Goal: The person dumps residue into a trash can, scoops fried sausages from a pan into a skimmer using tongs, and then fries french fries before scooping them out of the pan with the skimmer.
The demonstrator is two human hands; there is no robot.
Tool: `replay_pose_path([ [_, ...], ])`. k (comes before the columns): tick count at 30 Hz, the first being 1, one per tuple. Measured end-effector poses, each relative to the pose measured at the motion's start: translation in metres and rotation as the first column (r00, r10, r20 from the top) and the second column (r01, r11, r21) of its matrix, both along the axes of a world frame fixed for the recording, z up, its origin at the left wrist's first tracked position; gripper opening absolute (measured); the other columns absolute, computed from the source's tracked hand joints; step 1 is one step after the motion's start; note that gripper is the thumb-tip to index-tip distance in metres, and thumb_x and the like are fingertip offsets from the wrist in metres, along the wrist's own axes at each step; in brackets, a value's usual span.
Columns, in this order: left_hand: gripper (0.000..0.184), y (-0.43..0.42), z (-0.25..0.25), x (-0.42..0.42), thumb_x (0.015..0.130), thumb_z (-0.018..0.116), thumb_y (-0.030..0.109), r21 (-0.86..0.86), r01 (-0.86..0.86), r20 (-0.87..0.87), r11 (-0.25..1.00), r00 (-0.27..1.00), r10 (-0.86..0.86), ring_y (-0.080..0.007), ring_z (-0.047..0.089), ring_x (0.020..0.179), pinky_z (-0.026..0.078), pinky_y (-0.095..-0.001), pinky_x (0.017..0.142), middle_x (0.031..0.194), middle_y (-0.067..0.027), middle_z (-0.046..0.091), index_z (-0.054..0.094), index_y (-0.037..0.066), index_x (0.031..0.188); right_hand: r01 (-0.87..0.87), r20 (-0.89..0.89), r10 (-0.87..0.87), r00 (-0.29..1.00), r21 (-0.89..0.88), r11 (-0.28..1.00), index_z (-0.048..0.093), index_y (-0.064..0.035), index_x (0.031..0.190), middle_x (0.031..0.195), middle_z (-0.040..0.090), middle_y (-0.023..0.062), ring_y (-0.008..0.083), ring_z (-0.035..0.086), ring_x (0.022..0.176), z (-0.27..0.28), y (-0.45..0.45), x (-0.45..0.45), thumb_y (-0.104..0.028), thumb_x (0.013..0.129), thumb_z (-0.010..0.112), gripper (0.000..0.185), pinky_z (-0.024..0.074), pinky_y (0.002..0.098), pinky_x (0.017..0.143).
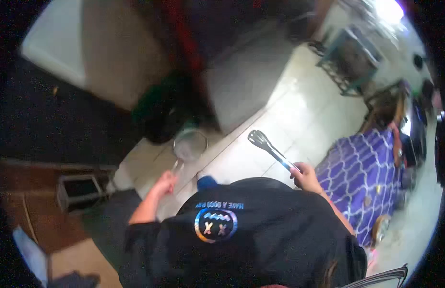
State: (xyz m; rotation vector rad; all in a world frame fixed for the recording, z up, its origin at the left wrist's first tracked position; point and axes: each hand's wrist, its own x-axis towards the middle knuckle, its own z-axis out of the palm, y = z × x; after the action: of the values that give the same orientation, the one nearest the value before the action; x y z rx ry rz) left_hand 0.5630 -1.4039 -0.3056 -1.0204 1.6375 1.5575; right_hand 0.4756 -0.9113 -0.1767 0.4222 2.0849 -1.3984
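Black shirt [275, 230] nearest the camera, a person holds two tools over pale floor tiles [234, 161]. One slotted utensil [274, 152] is clasped by its handle end in the right hand [306, 177], its dark head reaching far and left. One round tool [189, 145], blurred, extends far and slightly right from the closed left hand [166, 183]. One purple cloth [356, 168] lies at right.

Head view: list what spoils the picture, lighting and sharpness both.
Head view: fisheye bowing with blackened corners; blown-out glare from the light at top right; murky shadow at left; round utensil hazy; slotted utensil clearer against pale floor tiles.
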Motion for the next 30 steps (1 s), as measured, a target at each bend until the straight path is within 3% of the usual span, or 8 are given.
replay_pose_path([
  [2, 0.021, 0.021, -0.048, 0.009, 0.077, 0.057, 0.001, 0.226, 0.011, -0.007, 0.974, 1.0, -0.01, -0.0107, 0.041, 0.04, 0.03, -0.0233, 0.034, 0.055, -0.0017, 0.045, 0.045, 0.011, 0.091, 0.076, 0.003, -0.076, 0.997, 0.003, 0.997, 0.059, 0.0012, 0.097, 0.066, 0.059, 0.0046, 0.0084, 0.047, 0.045, 0.006, 0.04, 0.001, -0.018, 0.089, 0.053, 0.021, 0.0371, 0.0202, 0.038],
  [3, 0.035, 0.061, -0.022, -0.009, 0.071, 0.063, 0.001, 0.036, 0.259, -0.253, 0.965, 0.937, -0.242, -0.0107, 0.041, 0.039, 0.029, -0.0228, 0.034, 0.057, -0.0026, 0.046, 0.044, 0.013, 0.097, 0.145, -0.028, -0.145, 0.989, 0.018, 0.989, 0.059, 0.0012, 0.097, 0.066, 0.059, 0.0046, 0.0084, 0.047, 0.045, 0.012, 0.059, 0.004, -0.018, 0.089, 0.053, 0.021, 0.0371, 0.0202, 0.038],
  [5, 0.039, 0.07, -0.143, -0.047, 0.069, 0.057, -0.001, -0.11, 0.563, -0.551, 0.819, 0.651, -0.522, -0.0104, 0.039, 0.038, 0.028, -0.0216, 0.034, 0.061, -0.0041, 0.048, 0.043, 0.014, 0.103, 0.341, -0.1, -0.34, 0.935, -0.006, 0.94, 0.056, 0.0013, 0.094, 0.067, 0.057, 0.0073, 0.0101, 0.045, 0.042, 0.039, 0.063, -0.006, -0.017, 0.089, 0.052, 0.02, 0.0351, 0.0209, 0.036],
  [8, 0.037, 0.177, -0.075, -0.15, 0.069, 0.054, -0.001, -0.066, 0.633, -0.612, 0.771, 0.585, -0.532, -0.01, 0.039, 0.04, 0.028, -0.021, 0.036, 0.061, -0.0041, 0.048, 0.045, 0.013, 0.103, 0.507, -0.037, -0.564, 0.825, -0.391, 0.768, 0.05, -0.0019, 0.098, 0.079, 0.058, 0.0108, 0.0141, 0.052, 0.05, 0.046, 0.12, -0.011, -0.019, 0.092, 0.051, 0.018, 0.0428, 0.0228, 0.042],
  [12, 0.035, 0.325, 0.043, -0.263, 0.07, 0.048, -0.001, 0.044, 0.597, -0.621, 0.801, 0.645, -0.446, -0.0091, 0.037, 0.043, 0.028, -0.0198, 0.038, 0.062, -0.0041, 0.049, 0.05, 0.01, 0.103, 0.45, 0.058, -0.516, 0.854, -0.578, 0.68, 0.045, -0.0046, 0.102, 0.084, 0.056, 0.0109, 0.0174, 0.057, 0.064, 0.051, 0.19, -0.023, -0.019, 0.092, 0.053, 0.019, 0.0496, 0.0263, 0.057],
  [16, 0.036, 0.429, 0.135, -0.331, 0.07, 0.043, 0.0, 0.132, 0.544, -0.602, 0.828, 0.708, -0.369, -0.0085, 0.037, 0.046, 0.028, -0.0189, 0.04, 0.062, -0.0042, 0.049, 0.054, 0.009, 0.103, 0.54, 0.101, -0.637, 0.764, -0.64, 0.546, 0.044, -0.0007, 0.109, 0.087, 0.055, 0.0092, 0.0127, 0.055, 0.057, 0.051, 0.233, -0.054, -0.016, 0.094, 0.045, 0.021, 0.0524, 0.0256, 0.052],
  [25, 0.038, 0.655, 0.24, -0.544, 0.074, 0.044, 0.006, -0.129, 0.853, -0.664, 0.507, 0.305, -0.682, -0.0095, 0.041, 0.051, 0.033, -0.0195, 0.046, 0.069, -0.0035, 0.051, 0.058, 0.002, 0.11, 0.742, -0.146, -0.912, 0.383, -0.539, 0.398, 0.045, -0.0027, 0.104, 0.085, 0.053, 0.0062, 0.0094, 0.048, 0.051, 0.104, 0.391, -0.162, -0.012, 0.092, 0.046, 0.016, 0.0425, 0.0221, 0.044],
  [30, 0.036, 0.828, 0.27, -0.655, 0.073, 0.047, 0.008, -0.442, 0.764, -0.818, 0.47, -0.129, -0.56, -0.0126, 0.051, 0.069, 0.041, -0.0233, 0.059, 0.076, -0.0085, 0.058, 0.058, -0.001, 0.106, 0.866, -0.343, -0.933, 0.11, -0.427, 0.259, 0.051, -0.002, 0.104, 0.066, 0.053, 0.0011, 0.0047, 0.039, 0.041, 0.151, 0.472, -0.165, -0.014, 0.089, 0.052, 0.019, 0.0285, 0.0187, 0.032],
])
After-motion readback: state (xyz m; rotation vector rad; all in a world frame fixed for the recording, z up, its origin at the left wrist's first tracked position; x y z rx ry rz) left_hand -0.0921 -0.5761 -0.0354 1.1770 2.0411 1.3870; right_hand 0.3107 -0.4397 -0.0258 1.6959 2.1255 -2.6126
